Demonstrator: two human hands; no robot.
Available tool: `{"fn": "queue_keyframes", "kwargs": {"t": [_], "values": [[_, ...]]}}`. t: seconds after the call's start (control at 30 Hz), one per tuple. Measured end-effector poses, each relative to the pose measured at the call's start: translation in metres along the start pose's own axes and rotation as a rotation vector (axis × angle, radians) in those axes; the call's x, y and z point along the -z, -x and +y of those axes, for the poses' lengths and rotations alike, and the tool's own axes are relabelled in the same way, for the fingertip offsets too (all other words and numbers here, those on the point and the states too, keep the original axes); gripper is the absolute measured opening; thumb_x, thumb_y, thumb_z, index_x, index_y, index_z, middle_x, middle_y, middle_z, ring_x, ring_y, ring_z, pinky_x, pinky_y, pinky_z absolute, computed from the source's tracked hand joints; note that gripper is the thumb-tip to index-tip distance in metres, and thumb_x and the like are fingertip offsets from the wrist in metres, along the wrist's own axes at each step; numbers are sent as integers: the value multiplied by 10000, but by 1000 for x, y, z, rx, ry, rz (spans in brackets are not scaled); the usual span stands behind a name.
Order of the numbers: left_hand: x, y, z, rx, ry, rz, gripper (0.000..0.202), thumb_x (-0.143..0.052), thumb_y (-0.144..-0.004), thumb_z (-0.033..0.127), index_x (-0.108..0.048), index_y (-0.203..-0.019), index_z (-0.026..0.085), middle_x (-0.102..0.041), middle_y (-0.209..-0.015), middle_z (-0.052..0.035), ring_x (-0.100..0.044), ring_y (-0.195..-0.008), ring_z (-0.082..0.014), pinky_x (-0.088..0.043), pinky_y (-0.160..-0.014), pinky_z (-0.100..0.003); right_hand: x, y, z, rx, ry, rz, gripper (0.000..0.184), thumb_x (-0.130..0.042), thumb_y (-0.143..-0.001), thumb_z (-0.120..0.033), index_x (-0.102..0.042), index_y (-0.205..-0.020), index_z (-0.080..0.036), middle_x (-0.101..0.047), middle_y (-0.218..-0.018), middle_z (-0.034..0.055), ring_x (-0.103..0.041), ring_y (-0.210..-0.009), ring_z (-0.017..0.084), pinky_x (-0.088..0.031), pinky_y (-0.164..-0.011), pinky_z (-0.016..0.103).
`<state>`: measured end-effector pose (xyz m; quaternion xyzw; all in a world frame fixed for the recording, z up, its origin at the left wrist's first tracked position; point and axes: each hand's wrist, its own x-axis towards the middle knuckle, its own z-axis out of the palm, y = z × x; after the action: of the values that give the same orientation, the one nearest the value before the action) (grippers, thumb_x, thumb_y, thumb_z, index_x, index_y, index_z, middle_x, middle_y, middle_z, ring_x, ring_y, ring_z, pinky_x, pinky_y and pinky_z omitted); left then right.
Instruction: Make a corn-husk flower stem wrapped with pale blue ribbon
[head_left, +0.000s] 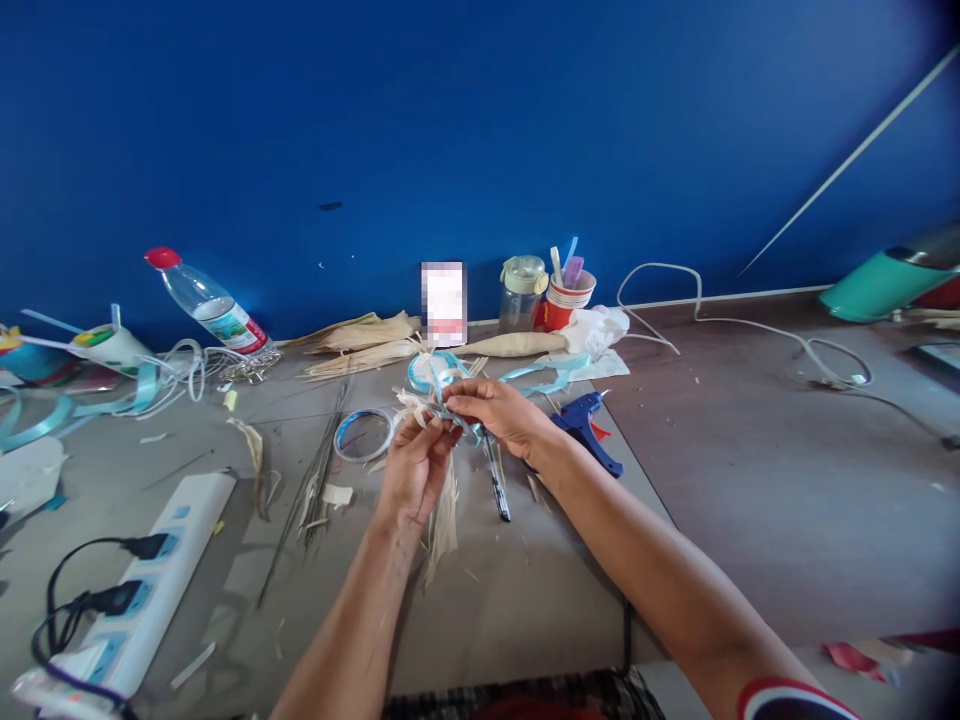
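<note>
My left hand (418, 462) is closed, thumb and fingers pinching a bundle of dried husk at the middle of the table. Pale husk strips (445, 520) hang down below the fingers. A light-blue ribbon (437, 385) loops up at the bundle, and my right hand (501, 412) pinches it from the right, fingers close to the left ones. The fingers hide just where ribbon and bundle meet. Just behind the hands lies a ribbon roll (414, 372). A dark pen (498, 485) lies under the right wrist, and a blue glue gun (581, 430) lies beyond the right forearm.
Left of the hands are a roll of tape (364, 436), thin dark stems (319, 470) and a power strip (176, 560) with black plugs. Along the blue wall stand a tilted bottle (225, 315), a jar (520, 300) and paper cups (568, 300). A white cable (757, 328) runs right.
</note>
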<state>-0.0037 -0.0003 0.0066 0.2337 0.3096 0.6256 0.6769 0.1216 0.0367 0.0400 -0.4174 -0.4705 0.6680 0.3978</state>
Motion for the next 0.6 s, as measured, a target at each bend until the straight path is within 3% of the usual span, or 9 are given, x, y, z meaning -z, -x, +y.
{"fn": "queue_keyframes", "kwargs": {"t": [0.17,0.33,0.47,0.6], "values": [[-1,2,1,75,39,-30,111,-701,-657,118,-610,-717,139,-560,-610,41,-371,-442,-4,-462,-665,-238,1,-1,1,-25,-140,-56,202,-718,-587,-258,-646,-735,-142,-653,-698,11,-566,-625,113,-425,-603,243],[-5,3,1,47,3,-11,133,-724,-627,134,-613,-700,148,-555,-604,49,-377,-437,-6,-460,-659,-242,-6,0,4,-1,-198,-20,220,-725,-574,-284,-552,-651,-172,-579,-577,-38,-516,-530,92,-397,-519,220],[-6,1,-3,-31,-98,58,155,-738,-613,159,-613,-704,148,-575,-642,37,-429,-483,-23,-451,-662,-235,-11,0,6,65,-91,61,202,-668,-606,-293,-508,-588,-170,-519,-525,-53,-458,-492,75,-361,-494,213],[-4,0,-7,-170,-295,101,149,-722,-632,176,-583,-682,156,-527,-594,47,-445,-517,-45,-375,-547,-187,-14,-1,8,134,84,171,217,-650,-625,-311,-505,-559,-164,-465,-476,-64,-397,-460,64,-312,-473,215]]}}
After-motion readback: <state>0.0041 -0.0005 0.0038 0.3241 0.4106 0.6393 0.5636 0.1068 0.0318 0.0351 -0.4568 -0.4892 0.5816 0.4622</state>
